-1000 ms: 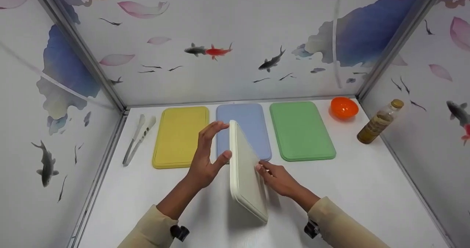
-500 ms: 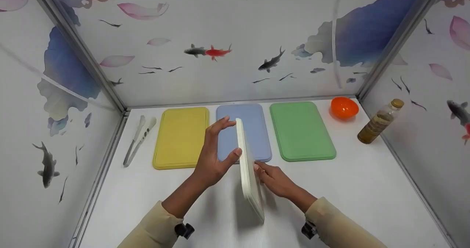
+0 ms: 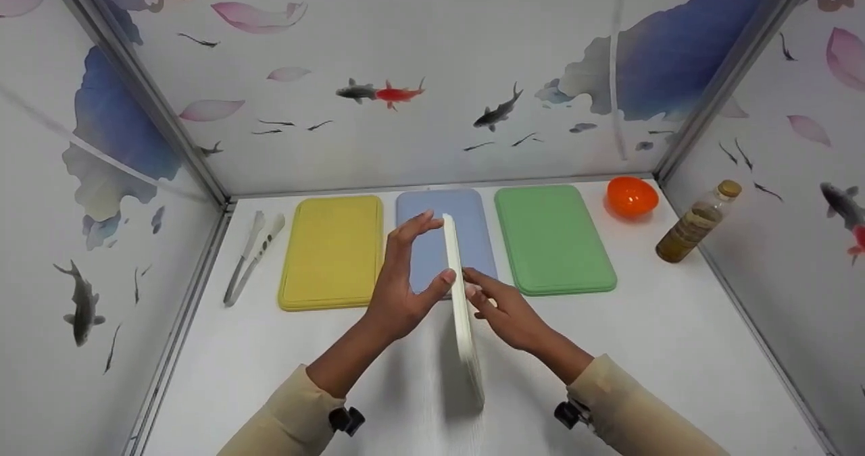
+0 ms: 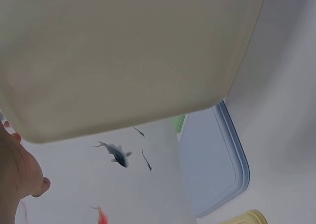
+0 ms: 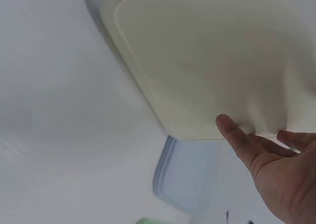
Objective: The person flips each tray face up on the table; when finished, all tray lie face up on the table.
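Note:
A cream-white cutting board (image 3: pixel 466 334) stands upright on edge in the middle of the white table, nearly edge-on in the head view. My left hand (image 3: pixel 404 290) holds it at the upper far corner, fingers bent at the corner and thumb on the top edge. From the other side, my right hand (image 3: pixel 510 314) pinches it near the far edge. The right wrist view shows the fingers of that hand (image 5: pixel 291 179) at the board's rim, one tip over its face. Part of the left hand (image 4: pixel 17 169) is hidden behind the board in the left wrist view.
Yellow (image 3: pixel 332 250), blue (image 3: pixel 426 260) and green (image 3: pixel 555 240) cutting boards lie in a row at the back. Tongs (image 3: pixel 253 260) lie on the left. An orange bowl (image 3: pixel 632 197) and an oil bottle (image 3: pixel 697 223) stand at the right. Patterned walls (image 3: pixel 432 30) enclose the table.
The white board has turned from showing its right face to nearly edge-on, its top edge shifting right. My left hand has moved right with it; the right hand has moved slightly away from me.

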The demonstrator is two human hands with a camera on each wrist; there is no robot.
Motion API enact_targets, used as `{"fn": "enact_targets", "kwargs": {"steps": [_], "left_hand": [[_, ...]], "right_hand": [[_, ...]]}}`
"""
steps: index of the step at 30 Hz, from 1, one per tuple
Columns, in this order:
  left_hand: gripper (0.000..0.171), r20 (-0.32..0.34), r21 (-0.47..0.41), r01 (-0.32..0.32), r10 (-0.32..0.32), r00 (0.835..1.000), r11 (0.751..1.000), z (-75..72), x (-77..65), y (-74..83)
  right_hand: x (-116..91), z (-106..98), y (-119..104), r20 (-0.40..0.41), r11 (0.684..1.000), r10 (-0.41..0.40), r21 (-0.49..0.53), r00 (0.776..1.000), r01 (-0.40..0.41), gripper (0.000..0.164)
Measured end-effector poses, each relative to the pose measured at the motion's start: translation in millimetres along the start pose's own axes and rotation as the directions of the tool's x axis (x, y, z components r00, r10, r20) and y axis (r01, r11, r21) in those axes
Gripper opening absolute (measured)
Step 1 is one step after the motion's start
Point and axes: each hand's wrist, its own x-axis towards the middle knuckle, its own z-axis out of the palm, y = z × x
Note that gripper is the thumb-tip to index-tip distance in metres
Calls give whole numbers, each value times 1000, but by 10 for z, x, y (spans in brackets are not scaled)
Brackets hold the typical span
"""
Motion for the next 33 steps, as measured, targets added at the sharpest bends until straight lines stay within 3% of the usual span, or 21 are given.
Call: {"fn": "enact_targets", "kwargs": {"steps": [12,18,25,29,33], "left_hand": [[77,2,-8,16,-16,1000,1000,67,4,25],[76,8,2,3,-3,1000,1000,109,11,27],[74,32,-7,-33,33,999,999,170,19,11],[69,49,-58,-42,45,998,997,207,-13,-39],[64,67,-134,4,5,998,991,257,-82,-122]], "right_hand": [[100,-190,-701,-85,973,-231,-24,969,230,63],[122,-231,-915,-123,972,-230,-74,965,222,69],[110,-266,-967,-137,967,-244,-113,960,230,79],[110,-282,-967,-135,966,-244,-120,960,229,84],[102,-287,-967,-141,972,-220,-116,965,205,84]]}}
